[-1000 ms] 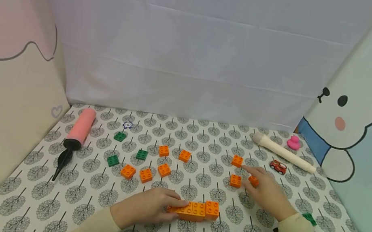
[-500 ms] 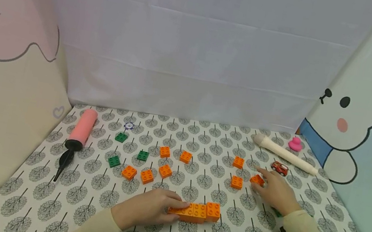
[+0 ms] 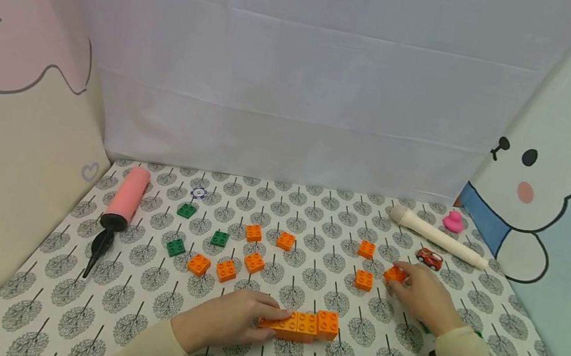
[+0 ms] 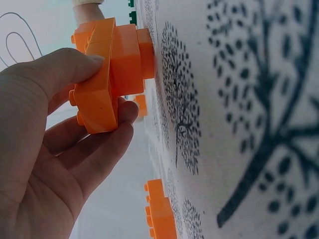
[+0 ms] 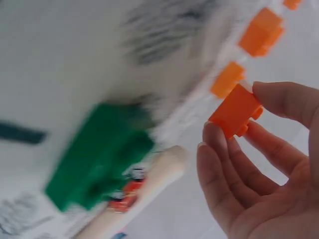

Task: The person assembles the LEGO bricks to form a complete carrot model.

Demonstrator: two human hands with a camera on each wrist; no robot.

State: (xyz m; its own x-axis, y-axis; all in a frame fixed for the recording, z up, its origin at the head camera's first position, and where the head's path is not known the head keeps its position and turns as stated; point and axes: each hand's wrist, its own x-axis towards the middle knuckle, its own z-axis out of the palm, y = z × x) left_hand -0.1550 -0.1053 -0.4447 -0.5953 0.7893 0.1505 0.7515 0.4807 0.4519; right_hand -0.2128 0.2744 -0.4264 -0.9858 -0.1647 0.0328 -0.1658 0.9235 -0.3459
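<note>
My left hand (image 3: 233, 319) grips the left end of a joined row of orange toy bricks (image 3: 304, 327) near the front middle. In the left wrist view, the thumb lies across the row (image 4: 99, 84) and fingertips bear on its lower side; smaller bricks are stacked against it towards the cloth. Farther right, my right hand (image 3: 427, 295) pinches a single orange brick (image 3: 394, 275) between thumb and fingertips. The right wrist view shows that brick (image 5: 237, 112) with its studs turned towards the palm. Two loose orange bricks, one (image 3: 363, 280) nearer, lie just left of that hand.
Several orange bricks (image 3: 226, 270) and several green bricks (image 3: 175, 247) lie left of centre. A green brick (image 5: 99, 154) sits by the right wrist. At the back right are a pale stick (image 3: 440, 236), a red toy car (image 3: 429, 259) and a pink duck (image 3: 453, 221); a pink pump (image 3: 127, 196) lies left.
My right hand's fingers have drawn together on the orange brick that lay beneath them. The left hand keeps its hold on the brick row, and the head view has shifted slightly.
</note>
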